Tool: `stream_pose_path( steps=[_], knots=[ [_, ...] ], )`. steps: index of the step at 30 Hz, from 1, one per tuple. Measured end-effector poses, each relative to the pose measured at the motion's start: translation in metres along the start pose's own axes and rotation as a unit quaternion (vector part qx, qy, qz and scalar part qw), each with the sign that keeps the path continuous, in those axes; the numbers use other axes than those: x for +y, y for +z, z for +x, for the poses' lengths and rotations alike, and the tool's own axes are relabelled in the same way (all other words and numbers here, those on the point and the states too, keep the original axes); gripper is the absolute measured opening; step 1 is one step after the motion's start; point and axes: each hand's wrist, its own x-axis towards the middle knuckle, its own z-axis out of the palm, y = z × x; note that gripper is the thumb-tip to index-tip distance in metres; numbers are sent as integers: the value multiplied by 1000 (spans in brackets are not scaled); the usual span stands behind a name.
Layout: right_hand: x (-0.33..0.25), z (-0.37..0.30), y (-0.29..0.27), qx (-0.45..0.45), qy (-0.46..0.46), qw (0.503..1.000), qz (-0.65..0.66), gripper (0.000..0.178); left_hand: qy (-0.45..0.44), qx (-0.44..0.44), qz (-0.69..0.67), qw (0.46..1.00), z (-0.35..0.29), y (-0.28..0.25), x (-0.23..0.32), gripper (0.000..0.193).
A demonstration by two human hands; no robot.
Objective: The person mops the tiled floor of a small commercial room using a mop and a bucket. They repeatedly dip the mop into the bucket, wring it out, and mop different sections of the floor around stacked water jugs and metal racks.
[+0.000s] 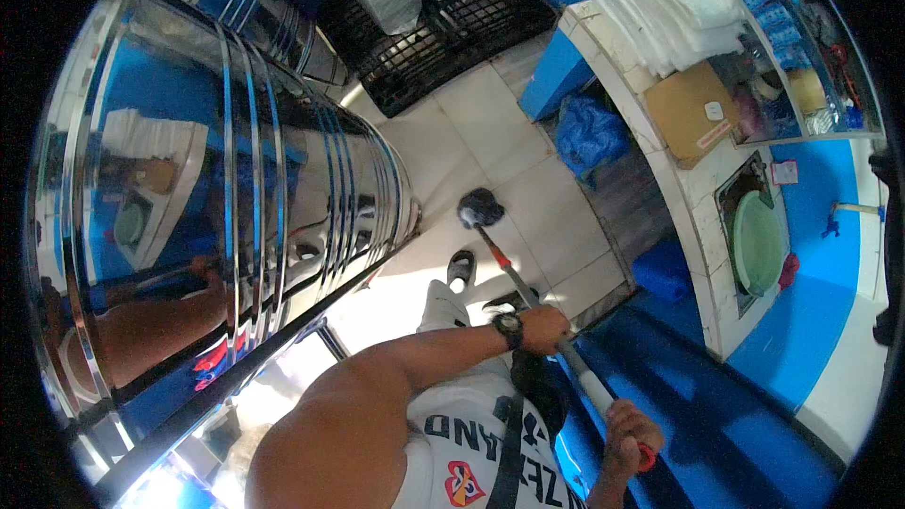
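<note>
A mop with a dark grey, bushy head [481, 208] rests on the tiled floor ahead of my feet. Its long grey handle [586, 379] has a red-orange section near the head and slants back toward my right side. My left hand [544, 329], with a dark watch at the wrist, is wrapped round the middle of the handle. Farther up, my right hand [632, 432] grips it close to the red end cap [646, 458]. Both hands are closed on the same handle. My sandalled foot [461, 269] stands just behind the mop head.
Shiny metal panels [250, 179] with chrome bars rise along the left. A black plastic pallet [452, 24] carries wrapped white stacks. On the right, a tiled counter [650, 146] holds a cardboard box [693, 113] and a green basin [759, 245]. A blue plastic bag [591, 137] lies beneath it.
</note>
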Motion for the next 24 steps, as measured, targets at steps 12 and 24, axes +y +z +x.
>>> stream_pose_path(
  steps=[12, 24],
  knots=[
    [-29, -31, 86, 10, -213, 916, 339, 36, -17, 82, 51, 995, -95, 29, -34, 25],
    [38, -212, 54, 181, -226, 916, 279, 37, 125, -37, 55, 990, -85, 193, 52, 20]
  ],
)
